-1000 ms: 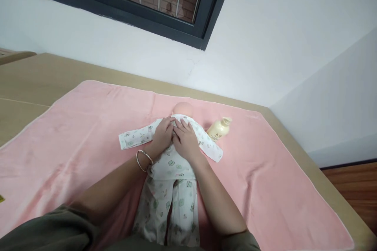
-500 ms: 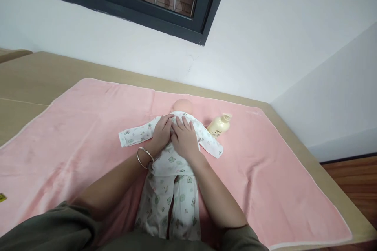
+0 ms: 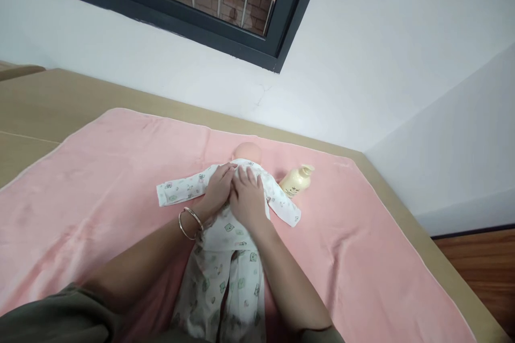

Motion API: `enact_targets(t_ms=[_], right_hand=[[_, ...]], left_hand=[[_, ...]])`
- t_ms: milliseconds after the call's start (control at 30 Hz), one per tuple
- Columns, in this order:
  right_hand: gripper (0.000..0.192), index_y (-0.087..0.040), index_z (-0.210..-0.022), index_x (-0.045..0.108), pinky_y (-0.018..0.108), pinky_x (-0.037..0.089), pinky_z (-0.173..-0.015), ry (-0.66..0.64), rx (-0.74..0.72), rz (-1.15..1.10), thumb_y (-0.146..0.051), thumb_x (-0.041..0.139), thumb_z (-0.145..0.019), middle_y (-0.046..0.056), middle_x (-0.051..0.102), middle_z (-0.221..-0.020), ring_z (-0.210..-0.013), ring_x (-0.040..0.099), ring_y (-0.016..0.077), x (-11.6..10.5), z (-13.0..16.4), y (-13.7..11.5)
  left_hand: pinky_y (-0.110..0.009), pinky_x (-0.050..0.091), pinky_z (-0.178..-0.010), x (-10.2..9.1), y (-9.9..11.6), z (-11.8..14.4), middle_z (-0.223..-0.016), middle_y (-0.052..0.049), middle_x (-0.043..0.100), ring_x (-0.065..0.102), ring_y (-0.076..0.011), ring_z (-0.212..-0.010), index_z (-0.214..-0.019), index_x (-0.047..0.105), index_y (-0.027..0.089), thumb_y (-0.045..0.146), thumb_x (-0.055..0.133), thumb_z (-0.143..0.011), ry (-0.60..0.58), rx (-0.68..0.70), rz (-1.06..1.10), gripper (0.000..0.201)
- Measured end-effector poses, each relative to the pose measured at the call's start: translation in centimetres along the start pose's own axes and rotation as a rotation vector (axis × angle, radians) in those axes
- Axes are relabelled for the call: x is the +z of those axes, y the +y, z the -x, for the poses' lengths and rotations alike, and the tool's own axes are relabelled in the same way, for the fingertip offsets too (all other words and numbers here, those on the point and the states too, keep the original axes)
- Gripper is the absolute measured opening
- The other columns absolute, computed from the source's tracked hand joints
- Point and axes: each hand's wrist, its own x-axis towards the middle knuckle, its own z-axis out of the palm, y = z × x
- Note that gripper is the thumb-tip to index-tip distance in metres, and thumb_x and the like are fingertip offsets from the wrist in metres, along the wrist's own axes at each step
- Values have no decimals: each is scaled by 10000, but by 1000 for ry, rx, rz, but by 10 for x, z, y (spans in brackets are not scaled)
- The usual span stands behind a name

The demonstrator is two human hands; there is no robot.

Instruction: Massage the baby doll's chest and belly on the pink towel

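A baby doll (image 3: 248, 151) lies on its back on a pink blanket (image 3: 100, 171), head toward the wall. It wears a white printed sleepsuit (image 3: 225, 273) with both sleeves spread out. My left hand (image 3: 217, 190), bangles on the wrist, and my right hand (image 3: 246, 195) rest side by side on the doll's chest, fingers pressed on the suit's front near the collar. What the fingertips pinch is too small to tell.
A cream pump bottle (image 3: 296, 181) lies on the blanket just right of the doll's sleeve. The blanket covers a tan surface (image 3: 48, 102) against a white wall. A dark-framed window (image 3: 193, 5) is above. Wooden floor (image 3: 478, 268) shows at right.
Both hands stay on the doll's chest with small finger shifts. The view has drifted slightly, so the doll and bottle sit a little lower and further left.
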Motion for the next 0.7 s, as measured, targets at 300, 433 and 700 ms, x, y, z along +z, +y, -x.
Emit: enact_targets(t_ms=[300, 433, 700], right_hand=[[642, -105, -1607, 354, 626, 121, -1264, -19, 123, 41, -262, 476, -996, 183, 277, -1692, -1596, 129, 381, 0, 8, -12], [640, -150, -1607, 364, 633, 57, -1274, -74, 39, -68, -244, 456, -980, 105, 314, -1688, -1607, 115, 328, 1, 7, -10], [546, -90, -1504, 516, 473, 257, -1264, 148, 266, -209, -343, 370, -1043, 185, 428, -1619, -1535, 348, 300, -1, -15, 44]], left_hand=[[-472, 383, -1203, 2, -2, -1, -1311, -105, 702, 590, -252, -1286, -1166, 677, 192, 347, 357, -976, -60, 120, -207, 403], [-506, 331, -1241, 1, -4, -2, -1377, -111, 677, 552, -258, -1358, -1219, 667, 179, 318, 314, -1015, -133, 195, -364, 431], [-590, 333, -1218, 13, -16, 16, -1542, -194, 526, 382, -362, -1511, -1420, 540, 119, 358, 375, -1034, -50, 361, -722, 483]])
